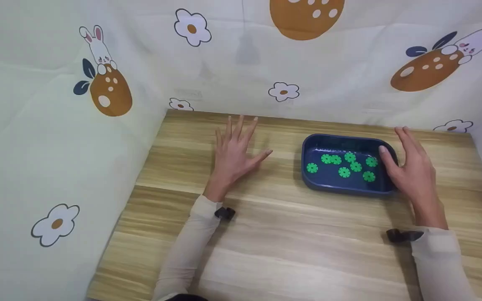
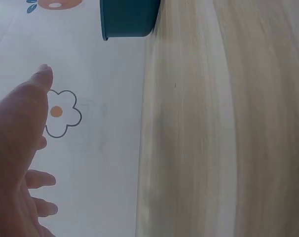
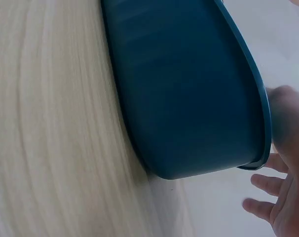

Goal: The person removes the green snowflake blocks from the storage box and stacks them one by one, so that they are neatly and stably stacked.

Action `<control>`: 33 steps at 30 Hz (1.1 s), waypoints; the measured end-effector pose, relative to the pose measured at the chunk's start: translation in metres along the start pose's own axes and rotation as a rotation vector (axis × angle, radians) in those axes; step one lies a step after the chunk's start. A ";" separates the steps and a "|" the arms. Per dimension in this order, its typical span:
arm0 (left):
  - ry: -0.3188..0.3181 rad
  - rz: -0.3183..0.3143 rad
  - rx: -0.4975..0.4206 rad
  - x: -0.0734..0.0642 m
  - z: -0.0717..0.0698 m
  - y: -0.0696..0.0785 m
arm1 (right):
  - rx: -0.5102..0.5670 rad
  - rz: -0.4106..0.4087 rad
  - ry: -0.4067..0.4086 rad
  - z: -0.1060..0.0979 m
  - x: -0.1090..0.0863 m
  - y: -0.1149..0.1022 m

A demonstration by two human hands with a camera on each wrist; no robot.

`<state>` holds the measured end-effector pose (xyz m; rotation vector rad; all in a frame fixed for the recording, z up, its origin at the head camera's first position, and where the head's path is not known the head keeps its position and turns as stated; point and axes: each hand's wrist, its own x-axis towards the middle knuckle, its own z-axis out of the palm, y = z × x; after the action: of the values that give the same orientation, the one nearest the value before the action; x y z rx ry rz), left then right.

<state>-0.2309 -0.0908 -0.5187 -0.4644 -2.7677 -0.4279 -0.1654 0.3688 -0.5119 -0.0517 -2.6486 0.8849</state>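
A dark blue rectangular tray (image 1: 349, 190) with rounded corners stands on the wooden table. Inside it lie several small green notched discs (image 1: 344, 172), flat and spread over the bottom. At the tray's right end is my right hand (image 1: 417, 177), its thumb over the rim and its fingers extended beyond the outer wall. The right wrist view has the tray's side (image 3: 189, 94) large, with the thumb partly hidden behind the rim. My left hand (image 1: 234, 154) is to the left of the tray, apart from it, fingers spread and holding nothing. The left wrist view shows its thumb and fingertips stretched out.
The wood-grain table (image 1: 291, 242) ends at the back against a pale cloth (image 1: 232, 71) printed with flowers, rabbits and orange fruit. More of this cloth hangs along the left side. A dark strap piece (image 1: 224, 213) is on the left cuff, another (image 1: 404, 235) on the right.
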 end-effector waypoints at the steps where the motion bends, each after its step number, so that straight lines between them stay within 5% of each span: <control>1: 0.001 0.004 0.000 0.000 0.000 0.001 | 0.018 0.003 0.008 0.000 0.001 0.001; 8: -0.009 0.035 -0.042 0.001 0.005 0.007 | 0.150 0.088 -0.048 0.003 0.003 0.014; 16: -0.013 0.121 -0.195 0.006 0.012 0.029 | 0.217 0.148 -0.119 0.005 0.002 0.026; 24: -0.169 0.224 -0.327 0.005 0.015 0.065 | 0.229 0.121 -0.106 0.008 0.001 0.024; 33: -0.245 0.291 -0.410 0.010 0.019 0.096 | 0.253 0.123 -0.085 0.012 0.003 0.026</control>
<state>-0.2102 0.0047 -0.5099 -1.0638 -2.7696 -0.9235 -0.1743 0.3833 -0.5346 -0.1181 -2.6100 1.2827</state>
